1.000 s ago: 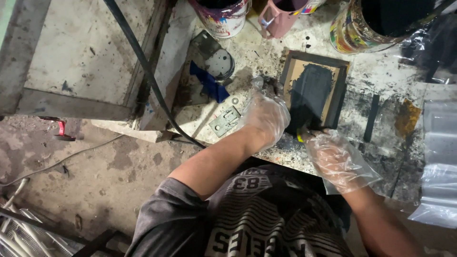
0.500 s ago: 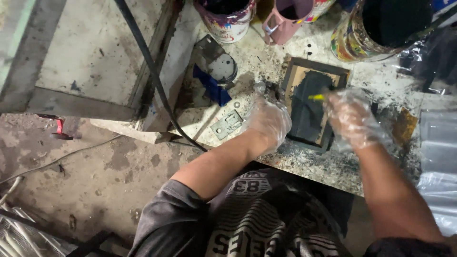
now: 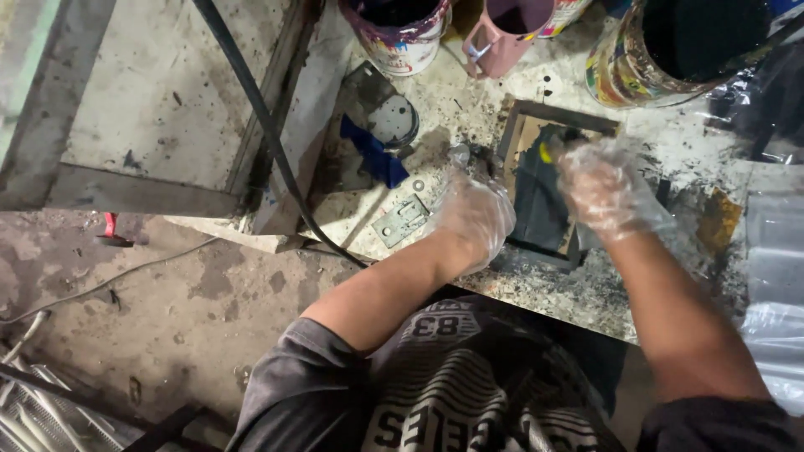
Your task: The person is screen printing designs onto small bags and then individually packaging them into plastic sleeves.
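A paint-spattered desk (image 3: 469, 100) was seen from above, with a stained concrete floor (image 3: 151, 285) below it. At the desk's far edge stood a paint can (image 3: 400, 33), a pink cup (image 3: 507, 29) and a large tin (image 3: 670, 50). A blue rag (image 3: 373, 155), a metal plate (image 3: 400, 221) and a black cable (image 3: 260, 109) lay to the left. The frame (image 3: 536, 188), partly painted black, lay between the gloved hands. The left hand (image 3: 473, 213) was pressed on its left edge. The right hand (image 3: 605, 186) was clenched around a yellow-handled brush (image 3: 548, 151) over it.

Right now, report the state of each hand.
Left hand: gloved, fingers bent, pressing on the left edge of the frame.
Right hand: gloved, closed on a yellow-handled brush.
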